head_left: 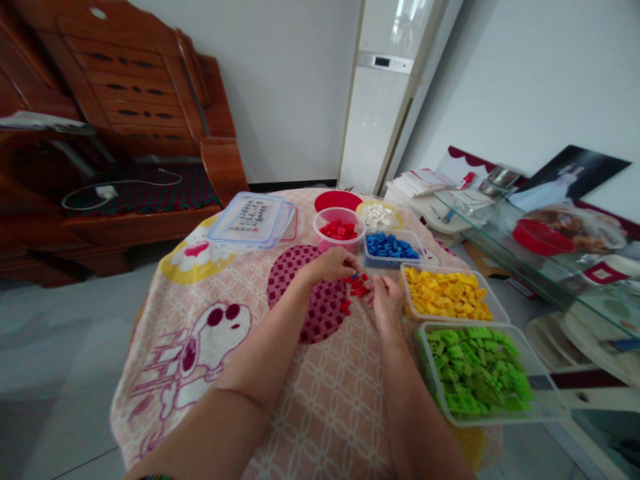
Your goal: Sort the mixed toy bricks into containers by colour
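Note:
Small red building bricks (358,287) lie in a loose pile on the tablecloth between my two hands. My left hand (334,264) reaches over the pile from the left, its fingers pinched together with a small blue brick (355,275) at their tips. At the pile's right side is my right hand (387,299), thumb and fingers pressed together; whatever lies between them is hidden. Just beyond my left hand stands a round clear tub (320,232) of red bricks (339,230). Blue bricks (391,245) fill a clear box behind my right hand.
Boxes of yellow bricks (447,293) and green bricks (477,373) line the table's right side. White bricks (378,215) and a red lid (337,200) are at the back. Stacked clear lids (250,220) lie back left. A glass shelf (590,280) stands to the right.

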The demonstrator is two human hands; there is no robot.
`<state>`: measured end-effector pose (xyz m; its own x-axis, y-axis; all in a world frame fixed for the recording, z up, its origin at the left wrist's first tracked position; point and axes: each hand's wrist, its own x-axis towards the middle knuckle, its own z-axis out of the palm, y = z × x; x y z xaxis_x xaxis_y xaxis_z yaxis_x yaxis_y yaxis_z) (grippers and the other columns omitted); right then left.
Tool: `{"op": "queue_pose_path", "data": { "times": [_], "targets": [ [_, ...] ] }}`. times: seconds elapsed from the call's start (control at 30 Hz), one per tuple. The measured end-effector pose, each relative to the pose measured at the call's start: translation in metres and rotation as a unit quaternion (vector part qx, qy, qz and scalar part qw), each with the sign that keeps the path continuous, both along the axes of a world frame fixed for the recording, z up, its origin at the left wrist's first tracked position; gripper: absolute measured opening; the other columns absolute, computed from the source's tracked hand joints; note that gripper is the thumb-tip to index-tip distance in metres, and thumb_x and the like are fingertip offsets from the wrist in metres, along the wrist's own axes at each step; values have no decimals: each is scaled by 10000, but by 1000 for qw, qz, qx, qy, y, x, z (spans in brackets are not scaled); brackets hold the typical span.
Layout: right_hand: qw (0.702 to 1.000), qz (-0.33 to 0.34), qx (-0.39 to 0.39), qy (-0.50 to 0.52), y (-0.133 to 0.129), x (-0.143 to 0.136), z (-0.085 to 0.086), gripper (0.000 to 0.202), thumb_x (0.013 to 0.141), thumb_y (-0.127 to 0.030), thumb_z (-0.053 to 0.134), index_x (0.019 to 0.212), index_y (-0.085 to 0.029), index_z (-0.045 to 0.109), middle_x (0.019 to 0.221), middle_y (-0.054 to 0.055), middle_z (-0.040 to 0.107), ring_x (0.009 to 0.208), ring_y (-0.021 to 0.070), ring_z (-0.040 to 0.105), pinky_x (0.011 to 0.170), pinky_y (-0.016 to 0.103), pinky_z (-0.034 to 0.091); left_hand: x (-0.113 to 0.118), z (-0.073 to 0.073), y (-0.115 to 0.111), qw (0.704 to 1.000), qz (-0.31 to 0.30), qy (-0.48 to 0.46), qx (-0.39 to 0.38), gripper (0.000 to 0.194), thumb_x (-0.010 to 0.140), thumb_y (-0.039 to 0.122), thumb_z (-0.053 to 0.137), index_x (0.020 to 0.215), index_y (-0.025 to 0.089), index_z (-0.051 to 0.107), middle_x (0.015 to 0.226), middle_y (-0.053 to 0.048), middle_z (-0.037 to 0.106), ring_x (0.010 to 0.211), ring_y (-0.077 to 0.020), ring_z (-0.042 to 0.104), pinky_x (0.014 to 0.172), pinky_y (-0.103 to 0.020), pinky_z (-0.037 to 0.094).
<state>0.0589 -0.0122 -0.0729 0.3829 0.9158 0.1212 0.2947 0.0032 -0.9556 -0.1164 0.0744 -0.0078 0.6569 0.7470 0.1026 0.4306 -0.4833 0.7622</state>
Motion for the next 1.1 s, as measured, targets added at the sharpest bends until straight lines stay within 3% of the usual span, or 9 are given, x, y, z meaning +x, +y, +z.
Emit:
{"op": "queue_pose_path", "data": {
  "times": [0.1,0.23,0.37,0.47,0.6,0.7,0.87,0.97,1.1],
  "targets": [
    [1000,0,-2,5,0,-1,1,401,892,-533,511,749,-199,682,681,37,723,447,157,560,486,295,442,7,-4,0,992,40,-93,-78,144,745,119,670,844,123,775,650,1,719,570,-94,629,567,-173,482],
    [1000,3,-3,4,0,-1,1,396,892,-525,506,766,-197,689,691,39,726,449,154,557,490,295,444,26,-11,-2,938,127,-268,-179,74,774,145,721,834,103,710,583,14,665,501,-84,611,544,-193,532],
    [1000,4,0,-17,1,0,-2,428,906,-532,494,792,-187,720,706,57,730,490,165,579,522,302,456,47,-18,-5,876,183,-390,-218,105,803,141,737,889,102,692,688,2,704,586,-86,664,678,-247,610],
    [1000,3,-9,-23,1,0,-2,453,915,-550,477,825,-189,735,718,66,736,526,178,598,521,300,456,57,-25,-5,858,186,-422,-224,216,811,116,733,1023,91,702,834,-52,759,760,-131,735,820,-310,631],
    [1000,9,-12,-3,0,-2,1,434,902,-560,492,806,-195,706,700,60,727,502,178,592,500,297,450,62,-34,-1,868,142,-431,-201,410,823,109,696,1232,91,683,1168,-158,754,1083,-235,732,932,-367,612],
    [1000,8,-16,1,-1,-2,3,418,897,-548,495,780,-197,689,671,46,708,473,171,573,510,306,460,61,-38,1,892,117,-402,-168,466,848,130,656,1313,101,659,1297,-189,707,1102,-254,725,917,-379,615],
    [998,-5,7,-56,-3,-1,4,423,909,-536,477,834,-195,717,721,64,728,562,188,615,569,311,479,57,-33,-2,957,168,-237,-15,401,855,91,589,1232,134,721,1220,-137,747,954,-201,731,938,-381,601],
    [989,-43,71,-120,-7,-1,10,414,911,-507,477,892,-185,737,792,99,749,688,226,664,676,339,513,56,-31,-6,968,179,-162,69,354,865,74,575,1164,146,750,1211,-122,749,1038,-210,716,1017,-381,568],
    [978,-85,128,-138,-6,-4,22,481,924,-479,445,1100,-143,742,972,159,773,823,265,710,799,389,542,58,-31,-8,967,172,-132,136,343,853,34,567,1115,140,761,1223,-131,743,1173,-232,684,1086,-394,530]
  ]
}}
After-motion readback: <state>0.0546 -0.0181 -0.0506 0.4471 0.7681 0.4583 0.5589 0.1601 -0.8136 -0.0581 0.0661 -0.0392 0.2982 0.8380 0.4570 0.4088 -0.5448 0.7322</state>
